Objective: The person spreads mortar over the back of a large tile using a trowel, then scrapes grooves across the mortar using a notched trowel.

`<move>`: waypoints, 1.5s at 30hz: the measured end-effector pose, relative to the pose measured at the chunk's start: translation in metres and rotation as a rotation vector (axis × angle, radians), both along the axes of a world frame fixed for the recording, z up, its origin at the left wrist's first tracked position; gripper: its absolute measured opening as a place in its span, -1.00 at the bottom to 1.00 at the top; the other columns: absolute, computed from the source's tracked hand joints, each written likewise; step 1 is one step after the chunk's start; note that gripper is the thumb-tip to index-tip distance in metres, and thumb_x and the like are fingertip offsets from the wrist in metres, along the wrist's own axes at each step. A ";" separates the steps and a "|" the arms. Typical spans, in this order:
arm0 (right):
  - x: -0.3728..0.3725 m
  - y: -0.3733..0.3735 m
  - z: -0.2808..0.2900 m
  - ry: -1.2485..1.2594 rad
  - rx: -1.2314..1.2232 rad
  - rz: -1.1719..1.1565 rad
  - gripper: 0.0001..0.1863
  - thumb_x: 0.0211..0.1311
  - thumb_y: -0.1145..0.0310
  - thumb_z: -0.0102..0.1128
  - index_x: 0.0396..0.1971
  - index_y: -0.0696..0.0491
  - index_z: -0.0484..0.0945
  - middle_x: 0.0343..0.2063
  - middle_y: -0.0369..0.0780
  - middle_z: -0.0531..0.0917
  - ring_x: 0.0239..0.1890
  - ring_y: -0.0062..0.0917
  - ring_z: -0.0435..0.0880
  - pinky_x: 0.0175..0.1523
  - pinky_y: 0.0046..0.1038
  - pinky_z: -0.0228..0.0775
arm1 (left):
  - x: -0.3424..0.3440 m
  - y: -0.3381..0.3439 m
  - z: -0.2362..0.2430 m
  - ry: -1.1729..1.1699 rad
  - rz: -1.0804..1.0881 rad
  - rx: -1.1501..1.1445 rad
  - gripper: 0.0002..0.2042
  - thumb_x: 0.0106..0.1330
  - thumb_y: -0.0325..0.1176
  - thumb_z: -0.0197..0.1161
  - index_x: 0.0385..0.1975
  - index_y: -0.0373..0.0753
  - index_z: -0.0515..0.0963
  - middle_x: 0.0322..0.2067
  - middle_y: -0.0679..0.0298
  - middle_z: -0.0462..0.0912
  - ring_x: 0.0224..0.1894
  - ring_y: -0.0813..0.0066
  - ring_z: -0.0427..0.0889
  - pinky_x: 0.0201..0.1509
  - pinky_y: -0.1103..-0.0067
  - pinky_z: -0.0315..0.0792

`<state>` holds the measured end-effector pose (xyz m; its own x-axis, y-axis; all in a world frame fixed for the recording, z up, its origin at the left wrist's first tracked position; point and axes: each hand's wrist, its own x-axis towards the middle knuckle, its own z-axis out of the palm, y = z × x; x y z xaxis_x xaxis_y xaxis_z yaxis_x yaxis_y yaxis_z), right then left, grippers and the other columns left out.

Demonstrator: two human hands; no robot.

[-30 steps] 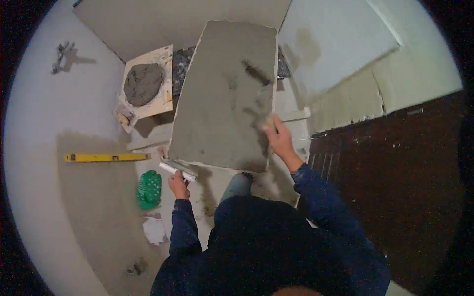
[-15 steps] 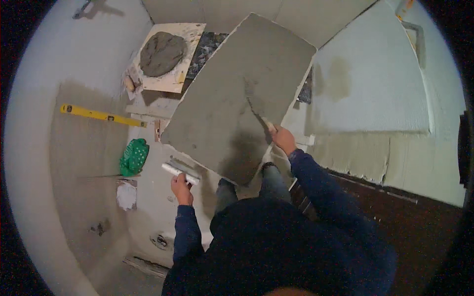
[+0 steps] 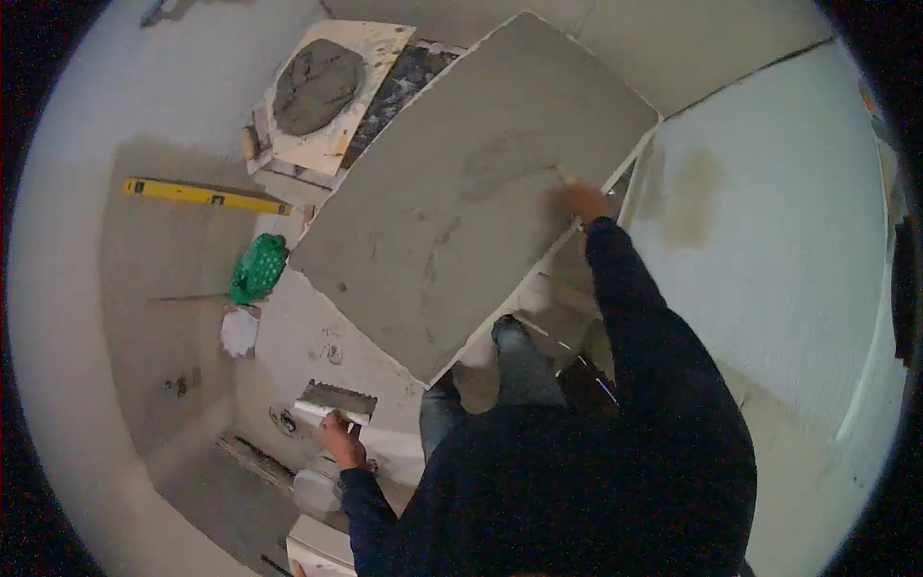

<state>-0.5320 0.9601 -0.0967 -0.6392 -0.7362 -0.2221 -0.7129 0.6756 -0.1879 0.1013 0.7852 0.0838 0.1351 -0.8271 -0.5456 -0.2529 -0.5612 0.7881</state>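
A large rectangular slab coated in grey mortar lies slanted before me, its edges pale. Over its right edge is my right hand, smeared by motion and closed around the light handle of a trowel; the blade is too blurred to make out well. My left hand, low on the left, grips a notched trowel by its pale handle. Mortar clings to its toothed blade. That trowel is apart from the slab.
A pale board bears a mound of grey mortar beyond the slab's left side. Along the left wall are a yellow spirit level, a green spotted bag and pipe fittings. A pale wall rises on the right.
My right hand has swept away from me and right across the slab. My left hand has come down nearer my body, with the notched trowel still in it. The view has turned.
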 end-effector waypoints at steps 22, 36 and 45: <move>0.078 0.097 0.020 -0.136 0.193 -0.242 -0.62 0.21 0.12 -0.17 -0.15 0.04 0.48 -0.44 -0.02 0.59 -0.36 -0.11 0.57 -0.25 -0.13 0.38 | -0.021 0.024 -0.022 0.192 0.081 0.119 -0.83 0.12 -0.31 0.12 -0.34 -0.15 0.33 -0.41 0.34 0.40 -0.34 0.48 0.43 -0.29 0.39 0.42; 0.232 -0.026 0.018 -0.216 0.029 0.374 -0.77 0.13 0.28 -0.10 -0.27 -0.07 0.51 -0.48 -0.11 0.58 -0.45 -0.16 0.56 -0.38 -0.13 0.38 | -0.031 0.006 -0.035 0.163 -0.144 0.011 -0.83 0.13 -0.31 0.08 -0.30 -0.17 0.39 -0.40 0.33 0.42 -0.37 0.52 0.42 -0.29 0.42 0.45; 0.045 -0.034 -0.005 0.105 -0.173 0.140 -0.82 0.13 0.29 -0.05 -0.47 0.05 0.50 -0.62 -0.16 0.56 -0.53 -0.28 0.58 -0.45 -0.21 0.41 | -0.061 0.008 -0.017 0.022 -0.223 -0.060 -0.90 0.14 -0.34 0.08 -0.39 -0.15 0.36 -0.42 0.34 0.38 -0.33 0.50 0.41 -0.26 0.41 0.41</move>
